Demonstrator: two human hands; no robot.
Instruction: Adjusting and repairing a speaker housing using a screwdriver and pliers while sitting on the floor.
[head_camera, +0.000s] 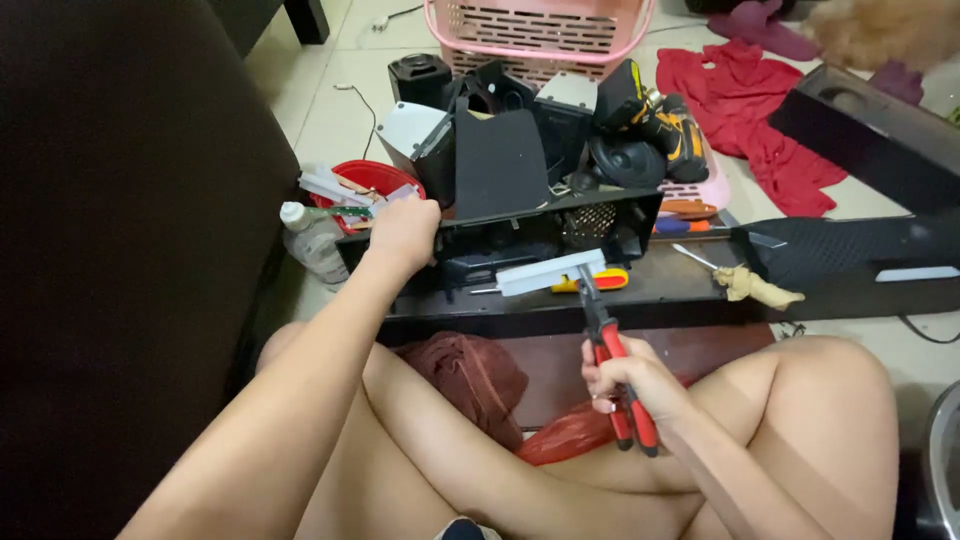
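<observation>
— Head view, nearest first: crossed bare legs, then right hand (628, 380) clenched around red-and-black pliers (612, 365), handles squeezed together.

— And at the pliers' tip?

— Gripping a grey flat strip (550, 271), held tilted just above a long black housing (640, 295) lying across the floor. Yellow-handled tool (608, 281) just behind the strip.

— Left hand?

— Left hand (405, 232) closed over the upper left edge of an open black casing (545, 235) standing on that housing. Palm side hidden, so grasp only judged from curled fingers.

— Beside it?

— Red bowl (372, 178) with scraps and a clear plastic bottle (312, 240), both left of the hand.

— Farther out?

— Heap of black speaker parts (520, 110), an orange-and-black drill (665, 125), then a pink basket (540, 30) and red cloth (760, 110) on the tiled floor.
</observation>
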